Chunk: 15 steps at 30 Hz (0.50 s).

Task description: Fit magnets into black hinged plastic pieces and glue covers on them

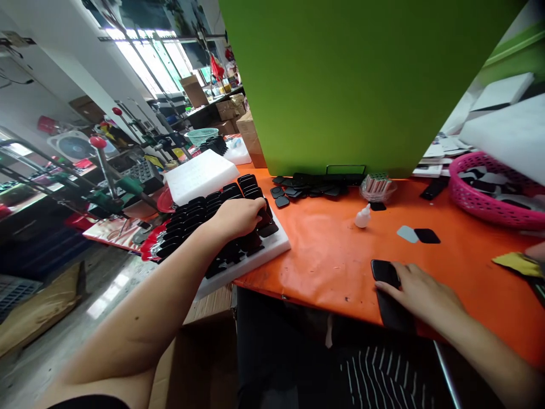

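My left hand [242,217] reaches out over a white foam tray [279,243] filled with rows of black rounded plates [187,218]. Its fingers are curled at one black plate [268,228] near the tray's right end; the fingertips are partly hidden. On the orange table, my right hand [419,288] lies with thumb and fingers closed around a glossy black rounded plate [385,271]. A dark flat strip [394,311] sits under that hand at the table's front edge. A small white squeeze bottle [363,217] stands beyond the right hand, beside a grey rounded piece [407,233] and a black one [427,236].
A tall green panel [349,85] rises behind the orange table [315,255], with loose black pieces [306,186] at its foot. A pink basket [477,207] is at right. Another person's hand [537,251] shows near a yellow cloth [515,262]. Lever presses [106,176] stand left.
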### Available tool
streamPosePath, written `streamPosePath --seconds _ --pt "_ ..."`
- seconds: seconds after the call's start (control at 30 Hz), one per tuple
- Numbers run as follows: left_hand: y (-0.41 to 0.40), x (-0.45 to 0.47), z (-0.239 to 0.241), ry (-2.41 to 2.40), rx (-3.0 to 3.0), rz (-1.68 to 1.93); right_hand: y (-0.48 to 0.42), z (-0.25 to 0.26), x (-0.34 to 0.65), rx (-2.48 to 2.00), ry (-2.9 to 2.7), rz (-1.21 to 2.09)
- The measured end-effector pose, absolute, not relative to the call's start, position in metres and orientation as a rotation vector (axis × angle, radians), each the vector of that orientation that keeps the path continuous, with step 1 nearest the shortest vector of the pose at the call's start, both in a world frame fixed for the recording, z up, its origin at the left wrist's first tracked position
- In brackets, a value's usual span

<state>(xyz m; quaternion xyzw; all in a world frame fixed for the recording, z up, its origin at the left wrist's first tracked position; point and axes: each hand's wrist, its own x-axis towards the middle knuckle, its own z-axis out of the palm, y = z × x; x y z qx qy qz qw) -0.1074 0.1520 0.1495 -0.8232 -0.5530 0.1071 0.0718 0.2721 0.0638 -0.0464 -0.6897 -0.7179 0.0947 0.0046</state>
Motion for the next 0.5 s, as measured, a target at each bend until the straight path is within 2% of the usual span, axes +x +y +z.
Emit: streamPosePath --seconds 0.13,0.37,0.43,0.5 --pt "0.166 -0.101 0.139 -1.646 -2.484 0.473 0.070 -0.042 0.254 -2.225 -2.215 0.297" --pt "0.175 -0.089 0.124 -1.674 -2.500 0.524 0.086 -0.034 0.244 -2.123 -2.286 0.501" --pt "0.168 -0.084 0.124 -1.646 -2.480 0.434 0.088 -0.032 0.242 -2.111 -2.277 0.565" --pt "0.152 -0.076 0.123 -1.584 -2.462 0.172 0.091 -0.030 0.240 -2.104 -2.250 0.621"
